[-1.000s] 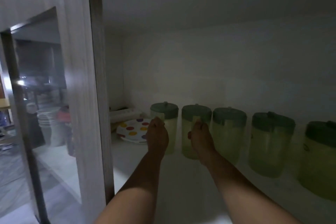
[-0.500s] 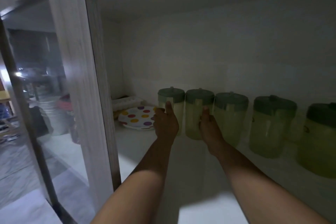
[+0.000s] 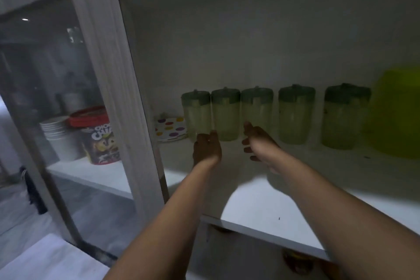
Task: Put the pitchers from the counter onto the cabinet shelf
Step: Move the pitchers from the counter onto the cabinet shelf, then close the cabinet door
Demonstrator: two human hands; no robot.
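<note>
Several pale green pitchers with dark green lids stand in a row at the back of the white cabinet shelf [image 3: 268,202]. The leftmost pitcher [image 3: 197,112], the second pitcher [image 3: 226,113] and the third pitcher [image 3: 256,109] stand close together. Two more pitchers [image 3: 295,113] stand spaced out to the right. My left hand [image 3: 207,149] hovers just in front of the leftmost pitcher's base, holding nothing. My right hand [image 3: 256,141] is in front of the third pitcher, fingers loosely apart and empty.
A polka-dot plate [image 3: 169,129] lies left of the pitchers. A bright yellow-green container [image 3: 395,116] stands at the far right. The glass-panelled cabinet door [image 3: 109,75] is at the left; behind it are a red-lidded cereal tub [image 3: 100,136] and stacked white cups [image 3: 61,136].
Both hands have let go of the two leftmost pitchers and drawn back toward me. The view has pulled away, showing the shelf's front edge.
</note>
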